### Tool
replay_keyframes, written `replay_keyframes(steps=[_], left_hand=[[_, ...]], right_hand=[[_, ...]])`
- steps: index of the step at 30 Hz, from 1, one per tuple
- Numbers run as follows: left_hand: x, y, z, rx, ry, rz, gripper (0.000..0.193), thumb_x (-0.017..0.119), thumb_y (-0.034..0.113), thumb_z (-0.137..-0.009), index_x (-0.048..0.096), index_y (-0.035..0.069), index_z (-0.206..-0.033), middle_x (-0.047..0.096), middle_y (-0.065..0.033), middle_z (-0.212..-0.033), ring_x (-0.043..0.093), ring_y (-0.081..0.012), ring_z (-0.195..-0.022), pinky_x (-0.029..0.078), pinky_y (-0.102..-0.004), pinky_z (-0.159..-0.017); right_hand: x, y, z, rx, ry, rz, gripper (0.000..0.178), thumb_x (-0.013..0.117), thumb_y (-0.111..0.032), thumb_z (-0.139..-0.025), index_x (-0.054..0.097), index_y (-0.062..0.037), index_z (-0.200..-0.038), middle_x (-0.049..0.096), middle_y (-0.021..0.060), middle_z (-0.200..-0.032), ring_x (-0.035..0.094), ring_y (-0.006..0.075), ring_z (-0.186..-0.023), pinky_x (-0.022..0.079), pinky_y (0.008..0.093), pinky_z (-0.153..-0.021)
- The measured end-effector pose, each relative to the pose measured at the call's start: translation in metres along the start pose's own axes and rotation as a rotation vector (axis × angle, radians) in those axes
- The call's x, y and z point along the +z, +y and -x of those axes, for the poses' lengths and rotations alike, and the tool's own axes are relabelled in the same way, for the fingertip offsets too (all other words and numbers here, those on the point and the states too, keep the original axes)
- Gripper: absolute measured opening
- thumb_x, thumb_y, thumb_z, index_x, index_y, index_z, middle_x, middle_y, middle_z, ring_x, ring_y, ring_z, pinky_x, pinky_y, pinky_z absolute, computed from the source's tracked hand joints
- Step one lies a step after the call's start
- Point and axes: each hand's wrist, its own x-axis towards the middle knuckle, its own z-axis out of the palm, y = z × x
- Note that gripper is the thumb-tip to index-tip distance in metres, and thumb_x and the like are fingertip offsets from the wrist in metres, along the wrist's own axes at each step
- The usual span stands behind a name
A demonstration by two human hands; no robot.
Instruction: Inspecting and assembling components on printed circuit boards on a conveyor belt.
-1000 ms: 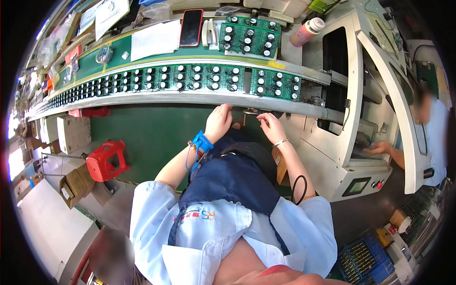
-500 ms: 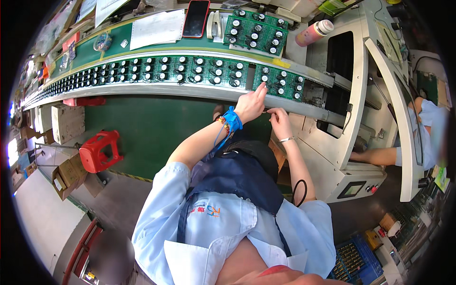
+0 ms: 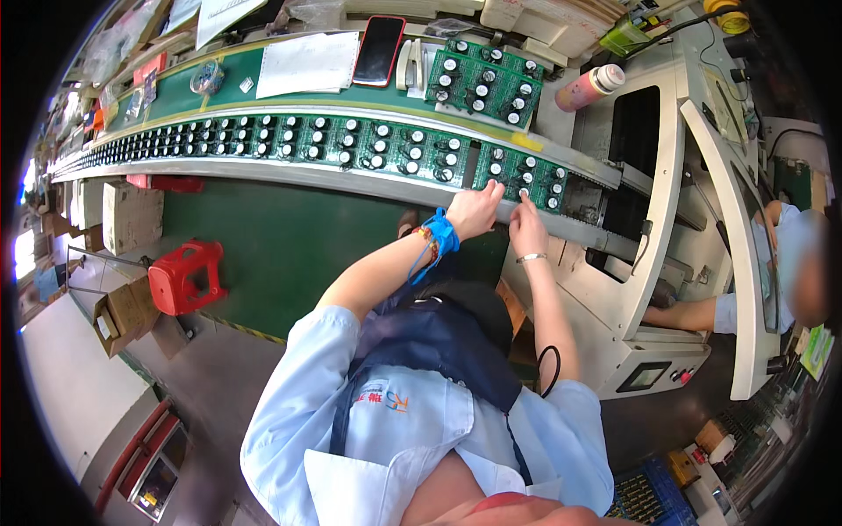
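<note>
A green circuit board (image 3: 511,180) carrying white-topped round capacitors and black parts lies at the right end of a conveyor rail (image 3: 351,175). At its front edge is my left hand (image 3: 474,212), fingers bent and pressed together, a blue wrist strap (image 3: 440,231) round the wrist. Close beside it my right hand (image 3: 528,230) reaches up with its fingertips at the same board's front edge, fingers drawn together. Whatever either hand pinches is too small or hidden to make out. A narrow dark gap separates this board from the long row of similar boards (image 3: 381,147) to the left.
Behind the rail stand stacked circuit boards (image 3: 482,83), a phone (image 3: 380,51), paper sheets (image 3: 307,63) and a pink bottle (image 3: 589,88). A machine with a raised cover (image 3: 728,237) borders the right, where another person's arm (image 3: 680,317) shows. A red stool (image 3: 187,277) stands left.
My left hand has drawn back from the board's capacitors to its front edge. My right hand has risen to the board's edge beside it. The view has shifted slightly.
</note>
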Motion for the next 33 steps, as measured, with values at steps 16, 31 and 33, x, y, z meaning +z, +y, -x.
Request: replay_keyframes(steps=[16,31,33], left_hand=[[-0.013,-0.018,0.003,0.029,0.141,0.255,0.019,0.053,0.01,-0.072,0.045,0.009,-0.09,0.054,-0.0131,-0.061,0.056,-0.0331,-0.055,0.044,-0.0431,-0.046],[-0.026,-0.027,0.006,0.053,0.096,0.249,0.024,0.051,0.009,-0.072,0.045,0.005,-0.095,0.057,-0.0119,-0.072,0.058,-0.0314,-0.062,0.045,-0.0418,-0.049],[-0.036,-0.03,0.01,0.062,0.098,0.263,0.026,0.051,0.009,-0.071,0.047,0.005,-0.096,0.057,-0.0122,-0.075,0.058,-0.0314,-0.063,0.046,-0.0423,-0.05]], right_hand=[[0.0,-0.037,-0.035,-0.348,0.035,0.208,0.02,0.065,-0.019,-0.069,0.055,-0.0065,-0.081,0.051,0.0105,-0.084,0.055,0.0319,-0.074,0.045,0.0411,-0.06],[-0.005,-0.05,-0.046,-0.391,-0.023,0.269,0.014,0.057,-0.016,-0.076,0.054,-0.0078,-0.087,0.053,0.01,-0.083,0.055,0.0303,-0.075,0.045,0.0412,-0.061],[-0.009,-0.052,-0.04,-0.34,-0.047,0.256,0.018,0.058,-0.015,-0.075,0.053,-0.0078,-0.09,0.052,0.0107,-0.085,0.055,0.0308,-0.076,0.045,0.0413,-0.061]])
